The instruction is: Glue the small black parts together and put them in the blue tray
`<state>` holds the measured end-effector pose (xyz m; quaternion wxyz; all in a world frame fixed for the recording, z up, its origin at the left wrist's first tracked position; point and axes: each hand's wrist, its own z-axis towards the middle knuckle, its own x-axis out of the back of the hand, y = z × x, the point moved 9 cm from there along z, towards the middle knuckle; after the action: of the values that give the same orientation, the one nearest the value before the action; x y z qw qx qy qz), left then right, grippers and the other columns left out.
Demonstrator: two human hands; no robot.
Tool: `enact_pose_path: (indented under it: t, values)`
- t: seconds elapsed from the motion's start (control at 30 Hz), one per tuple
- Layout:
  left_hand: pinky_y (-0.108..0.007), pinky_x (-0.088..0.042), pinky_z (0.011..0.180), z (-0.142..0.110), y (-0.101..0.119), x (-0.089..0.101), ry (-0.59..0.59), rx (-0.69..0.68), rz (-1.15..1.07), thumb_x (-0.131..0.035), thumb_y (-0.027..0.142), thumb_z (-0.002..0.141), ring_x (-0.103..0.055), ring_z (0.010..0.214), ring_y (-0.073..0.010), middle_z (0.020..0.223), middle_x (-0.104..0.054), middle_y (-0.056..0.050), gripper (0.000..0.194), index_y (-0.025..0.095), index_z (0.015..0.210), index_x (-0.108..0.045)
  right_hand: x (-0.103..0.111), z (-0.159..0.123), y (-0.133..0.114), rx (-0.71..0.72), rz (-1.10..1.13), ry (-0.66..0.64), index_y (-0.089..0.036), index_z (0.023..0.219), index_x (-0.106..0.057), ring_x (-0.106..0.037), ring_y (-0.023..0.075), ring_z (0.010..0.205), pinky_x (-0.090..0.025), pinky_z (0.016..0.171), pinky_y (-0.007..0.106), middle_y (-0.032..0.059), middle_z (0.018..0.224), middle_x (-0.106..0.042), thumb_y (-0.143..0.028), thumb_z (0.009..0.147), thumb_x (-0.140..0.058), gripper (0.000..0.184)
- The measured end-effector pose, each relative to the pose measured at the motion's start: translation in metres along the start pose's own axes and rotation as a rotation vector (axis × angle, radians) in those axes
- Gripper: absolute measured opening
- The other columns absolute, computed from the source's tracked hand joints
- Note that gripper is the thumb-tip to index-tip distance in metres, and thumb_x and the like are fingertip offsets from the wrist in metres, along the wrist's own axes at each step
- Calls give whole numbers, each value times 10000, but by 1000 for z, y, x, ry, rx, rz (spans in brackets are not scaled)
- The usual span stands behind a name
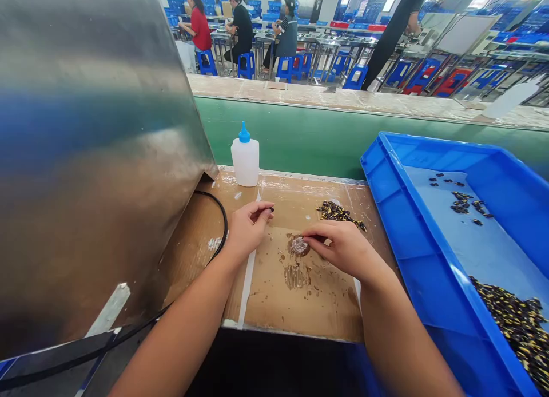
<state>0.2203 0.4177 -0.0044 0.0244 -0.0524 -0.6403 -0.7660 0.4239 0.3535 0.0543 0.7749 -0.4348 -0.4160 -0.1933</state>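
Note:
My left hand (pixel 252 224) pinches a small dark part (pixel 270 210) between thumb and fingertips, above the cardboard-covered bench. My right hand (pixel 337 242) has its fingertips pressed together at the edge of a small round patch of clear, wet-looking stuff (pixel 299 246). Whatever those fingers hold, if anything, is too small to make out. Below that patch lies a second, ridged wet mark (pixel 295 276) on the brown sheet. Just behind my right hand is a loose pile of small black-and-yellow parts (pixel 338 213).
A white squeeze bottle (pixel 246 162) with a blue nozzle stands at the bench's back edge. On the right, a blue bin (pixel 433 242) holds many more black-and-yellow parts. A metal housing (pixel 94 145) and a black cable (pixel 221 214) flank the left. Behind runs a green belt (pixel 291 134); people sit beyond.

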Motion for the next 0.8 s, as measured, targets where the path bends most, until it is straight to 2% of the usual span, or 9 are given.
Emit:
enact_pose_path:
  t: [0.27, 0.8]
  values:
    - [-347, -620, 853, -5, 9, -6, -13, -29, -2, -684, 314, 917, -757, 851, -213, 948, -796, -103, 243, 159, 1065, -798, -1, 3, 0, -12, 8, -15, -264, 954, -789, -719, 165, 754, -533, 714, 296, 6, 870, -794, -277, 993, -643, 152]
    - [-322, -614, 824, -5, 7, -5, -9, -34, -34, -690, 306, 914, -761, 852, -198, 964, -798, -100, 231, 160, 1058, -795, -4, 2, 2, -30, 17, -23, -266, 934, -779, -714, 152, 754, -528, 706, 291, -10, 873, -793, -274, 985, -644, 144]
